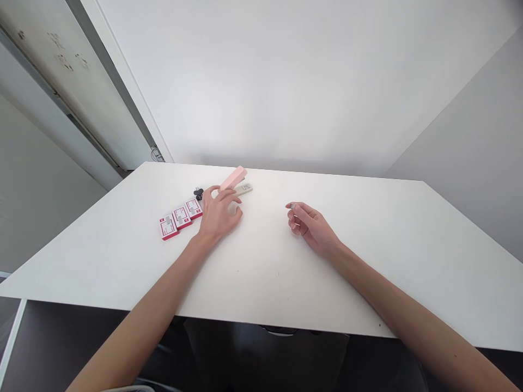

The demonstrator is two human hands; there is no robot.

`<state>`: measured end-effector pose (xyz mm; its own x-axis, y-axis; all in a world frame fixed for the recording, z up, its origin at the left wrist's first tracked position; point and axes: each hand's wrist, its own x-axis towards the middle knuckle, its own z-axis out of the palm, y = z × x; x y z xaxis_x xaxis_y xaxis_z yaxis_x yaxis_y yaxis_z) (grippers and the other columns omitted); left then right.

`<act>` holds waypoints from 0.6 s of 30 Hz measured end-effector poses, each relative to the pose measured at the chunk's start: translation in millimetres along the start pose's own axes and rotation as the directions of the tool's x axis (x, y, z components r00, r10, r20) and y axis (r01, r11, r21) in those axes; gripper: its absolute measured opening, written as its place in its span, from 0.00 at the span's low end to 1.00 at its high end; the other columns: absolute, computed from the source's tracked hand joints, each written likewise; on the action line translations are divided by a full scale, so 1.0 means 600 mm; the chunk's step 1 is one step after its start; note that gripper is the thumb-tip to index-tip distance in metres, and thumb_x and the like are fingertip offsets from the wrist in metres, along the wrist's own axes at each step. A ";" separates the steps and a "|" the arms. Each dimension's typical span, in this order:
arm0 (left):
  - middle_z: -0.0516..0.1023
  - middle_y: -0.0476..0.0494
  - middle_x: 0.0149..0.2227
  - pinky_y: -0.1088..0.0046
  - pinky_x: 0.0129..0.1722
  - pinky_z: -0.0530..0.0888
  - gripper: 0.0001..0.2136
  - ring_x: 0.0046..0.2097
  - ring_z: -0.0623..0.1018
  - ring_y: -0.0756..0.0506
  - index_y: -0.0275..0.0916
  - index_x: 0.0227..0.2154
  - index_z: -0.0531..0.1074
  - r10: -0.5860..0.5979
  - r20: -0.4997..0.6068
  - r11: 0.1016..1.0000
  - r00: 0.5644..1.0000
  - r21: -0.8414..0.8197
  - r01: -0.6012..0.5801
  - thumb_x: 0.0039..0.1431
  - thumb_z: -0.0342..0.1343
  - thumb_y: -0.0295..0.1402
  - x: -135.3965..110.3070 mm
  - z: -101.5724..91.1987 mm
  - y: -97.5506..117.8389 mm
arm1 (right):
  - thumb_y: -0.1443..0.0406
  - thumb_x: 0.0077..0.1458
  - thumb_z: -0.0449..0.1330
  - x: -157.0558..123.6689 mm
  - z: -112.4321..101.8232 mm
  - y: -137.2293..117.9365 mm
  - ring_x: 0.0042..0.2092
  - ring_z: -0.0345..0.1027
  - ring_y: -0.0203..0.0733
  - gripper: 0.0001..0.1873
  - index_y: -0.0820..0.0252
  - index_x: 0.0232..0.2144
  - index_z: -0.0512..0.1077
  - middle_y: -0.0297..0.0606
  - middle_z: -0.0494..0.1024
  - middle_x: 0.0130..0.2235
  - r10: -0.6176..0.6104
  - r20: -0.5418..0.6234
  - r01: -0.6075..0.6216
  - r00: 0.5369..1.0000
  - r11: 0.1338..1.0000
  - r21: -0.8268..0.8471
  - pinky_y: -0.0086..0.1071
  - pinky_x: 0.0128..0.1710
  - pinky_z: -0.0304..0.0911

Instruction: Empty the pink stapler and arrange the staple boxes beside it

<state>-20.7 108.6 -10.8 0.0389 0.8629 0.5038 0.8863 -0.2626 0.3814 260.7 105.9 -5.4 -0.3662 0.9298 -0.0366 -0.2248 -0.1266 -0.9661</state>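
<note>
A pink stapler (233,178) lies with its top swung up from its pale base (245,189), which bears a small printed code. My left hand (220,215) rests over its hinge end, curved fingers on the stapler and thumb apart from it; the hinge is hidden. Right of it, just above the table, my right hand (312,226) pinches a small grey metal piece (292,206), apparently a strip of staples, between thumb and index finger. Beside my left hand stand three red-and-white boxes (182,216) in a slanting row, each with a greyish patch on top.
A small black object (198,193), perhaps a clip, lies behind the boxes near my left hand. The white table (261,283) has a wall (278,98) along its back edge. Below the front edge a dark chair (265,354) shows.
</note>
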 end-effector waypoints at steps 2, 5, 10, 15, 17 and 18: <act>0.79 0.45 0.59 0.34 0.69 0.56 0.11 0.70 0.62 0.29 0.45 0.38 0.80 0.013 0.022 1.000 1.000 -0.004 -0.013 0.54 0.58 0.29 -0.001 0.000 0.005 | 0.45 0.55 0.70 0.001 0.000 0.001 0.32 0.60 0.34 0.20 0.54 0.36 0.78 0.34 0.71 0.38 0.002 0.001 -0.002 1.000 1.000 0.002 0.30 0.27 0.57; 0.78 0.44 0.60 0.30 0.70 0.50 0.12 0.69 0.65 0.30 0.47 0.40 0.81 0.023 0.077 0.999 0.997 -0.036 -0.020 0.54 0.56 0.30 0.002 0.000 0.007 | 0.45 0.54 0.70 0.001 0.000 0.002 0.32 0.60 0.34 0.21 0.55 0.35 0.77 0.35 0.72 0.39 0.002 -0.009 -0.002 1.000 1.000 -0.012 0.31 0.27 0.58; 0.78 0.43 0.60 0.41 0.70 0.58 0.12 0.65 0.71 0.34 0.44 0.41 0.80 0.065 0.104 0.995 0.992 -0.079 -0.057 0.56 0.55 0.31 0.005 0.003 0.004 | 0.44 0.54 0.70 0.001 0.000 0.002 0.32 0.61 0.34 0.22 0.55 0.34 0.77 0.36 0.73 0.40 0.003 -0.014 -0.003 1.000 1.000 -0.025 0.32 0.27 0.59; 0.76 0.41 0.62 0.36 0.63 0.62 0.10 0.67 0.63 0.25 0.43 0.42 0.77 -0.041 0.040 0.999 0.998 0.022 0.040 0.59 0.57 0.31 -0.014 0.009 0.013 | 0.45 0.56 0.69 0.001 -0.002 0.004 0.32 0.60 0.35 0.20 0.55 0.33 0.77 0.36 0.72 0.40 0.008 -0.003 -0.008 1.000 1.000 -0.012 0.31 0.27 0.58; 0.75 0.39 0.63 0.33 0.63 0.60 0.07 0.66 0.61 0.21 0.41 0.41 0.76 -0.058 0.018 0.996 0.998 0.069 0.056 0.60 0.57 0.32 -0.024 0.010 0.017 | 0.46 0.56 0.69 0.001 -0.002 0.004 0.33 0.59 0.34 0.20 0.55 0.33 0.77 0.35 0.72 0.40 0.007 0.004 -0.007 1.000 1.000 -0.001 0.31 0.27 0.58; 0.75 0.38 0.63 0.32 0.62 0.58 0.06 0.66 0.61 0.20 0.41 0.40 0.76 -0.060 0.010 0.994 0.998 0.091 0.059 0.61 0.57 0.32 -0.029 0.010 0.019 | 0.46 0.56 0.70 0.001 -0.002 0.004 0.33 0.59 0.34 0.20 0.55 0.33 0.77 0.35 0.71 0.40 0.007 0.006 -0.007 1.000 1.000 0.001 0.31 0.27 0.58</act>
<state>-8.8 93.3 -19.7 -0.0095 0.8815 0.4720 0.9255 -0.1709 0.3379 261.2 106.6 -8.0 -0.3732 0.9268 -0.0419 -0.2234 -0.1336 -0.9655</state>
